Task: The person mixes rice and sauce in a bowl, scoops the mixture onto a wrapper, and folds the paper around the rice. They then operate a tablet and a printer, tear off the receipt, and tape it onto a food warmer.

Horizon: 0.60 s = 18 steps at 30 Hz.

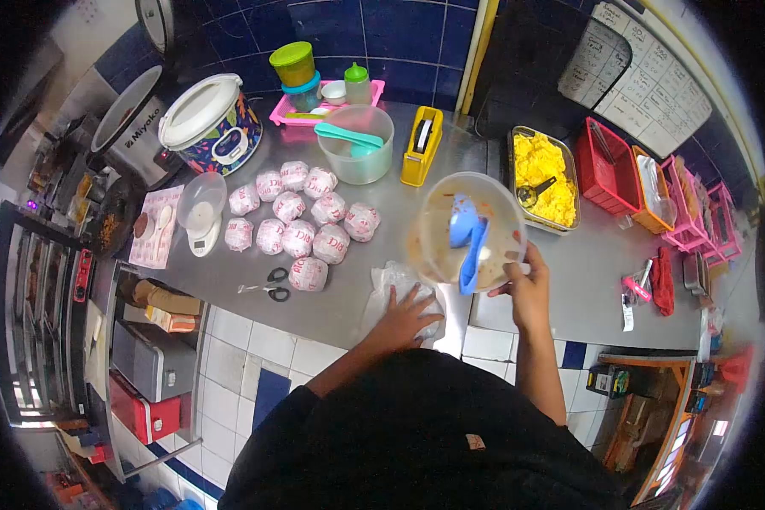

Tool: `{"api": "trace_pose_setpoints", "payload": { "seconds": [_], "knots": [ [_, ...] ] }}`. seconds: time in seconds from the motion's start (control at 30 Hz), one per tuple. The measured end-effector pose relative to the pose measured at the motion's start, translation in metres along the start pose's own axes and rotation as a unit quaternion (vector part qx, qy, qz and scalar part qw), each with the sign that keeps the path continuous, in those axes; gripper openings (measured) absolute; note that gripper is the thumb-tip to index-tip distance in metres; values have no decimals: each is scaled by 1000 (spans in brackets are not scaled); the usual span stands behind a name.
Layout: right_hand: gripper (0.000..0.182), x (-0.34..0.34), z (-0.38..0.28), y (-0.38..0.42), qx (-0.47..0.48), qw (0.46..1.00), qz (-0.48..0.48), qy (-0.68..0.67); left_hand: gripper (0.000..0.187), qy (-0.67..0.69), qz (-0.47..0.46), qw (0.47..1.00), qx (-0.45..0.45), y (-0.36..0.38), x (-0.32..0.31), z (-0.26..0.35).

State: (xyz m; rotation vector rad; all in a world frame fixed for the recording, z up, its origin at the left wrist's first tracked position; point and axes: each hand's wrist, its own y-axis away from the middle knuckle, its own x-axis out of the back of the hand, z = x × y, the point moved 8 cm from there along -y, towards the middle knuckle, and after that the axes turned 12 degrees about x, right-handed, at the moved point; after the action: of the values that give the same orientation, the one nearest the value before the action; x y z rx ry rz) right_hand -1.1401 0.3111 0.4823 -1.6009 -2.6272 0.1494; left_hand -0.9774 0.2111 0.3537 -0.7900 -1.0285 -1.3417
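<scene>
My right hand (525,285) grips the rim of a translucent round tub (501,204), tilted over the metal counter. A blue spoon (474,246) lies inside it, among food residue. My left hand (405,319) rests with fingers spread on a crumpled whitish plastic sheet or bag (382,297) at the counter's front edge. To the left of it stand several round paper-wrapped bundles (330,243) with red print. Black-handled scissors (278,285) lie just in front of them.
Behind are a clear tub (374,161) with a turquoise spoon, a yellow tape dispenser (421,149) and a pink tray (285,110). A metal tray of yellow food (542,170) and a red basket (599,174) stand right. At left are a scale (204,240) and a rice cooker (221,127).
</scene>
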Motion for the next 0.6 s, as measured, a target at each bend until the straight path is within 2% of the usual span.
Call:
{"api": "trace_pose_setpoints", "payload": {
  "seconds": [0.07,0.1,0.13,0.2,0.23,0.3,0.33,0.37,0.4,0.43,0.47,0.5,0.53,0.57,0.6],
  "knots": [
    [52,-18,8,1,12,999,-38,9,59,-12,-23,999,-22,-1,-5,1],
    [51,-23,24,4,1,1000,-26,-2,54,-26,-47,998,-40,-1,-10,1],
    [52,-32,31,7,-6,999,-36,15,54,-29,-45,998,-40,-1,-16,-5],
    [53,-42,61,12,-14,998,-37,40,42,20,-42,993,-110,1,-26,-9],
    [53,-46,71,14,-11,998,-41,37,42,17,-39,993,-106,1,-28,-15],
    [53,-46,78,15,24,987,-39,151,31,14,-99,987,-122,5,-40,-22],
    [53,-43,72,9,70,964,-46,252,24,92,-32,985,-143,10,-25,-27],
    [53,-42,73,7,71,964,-49,253,24,93,-31,985,-141,16,-25,-33],
    [54,-51,18,6,180,915,-18,361,23,207,5,977,-44,18,-5,-46],
    [56,-61,-28,10,282,842,16,460,21,317,37,946,53,21,11,-58],
    [49,-71,-36,7,285,851,-44,439,21,319,32,946,51,22,20,-52],
    [49,-74,-37,5,278,851,-42,444,26,438,73,885,141,22,32,-65],
    [47,-90,-19,4,208,841,-168,470,31,545,109,799,230,25,38,-75],
    [45,-105,0,8,133,815,-289,485,31,548,100,799,228,20,49,-68],
    [40,-111,0,7,94,795,-310,513,41,619,116,734,253,17,60,-68]
  ]
}}
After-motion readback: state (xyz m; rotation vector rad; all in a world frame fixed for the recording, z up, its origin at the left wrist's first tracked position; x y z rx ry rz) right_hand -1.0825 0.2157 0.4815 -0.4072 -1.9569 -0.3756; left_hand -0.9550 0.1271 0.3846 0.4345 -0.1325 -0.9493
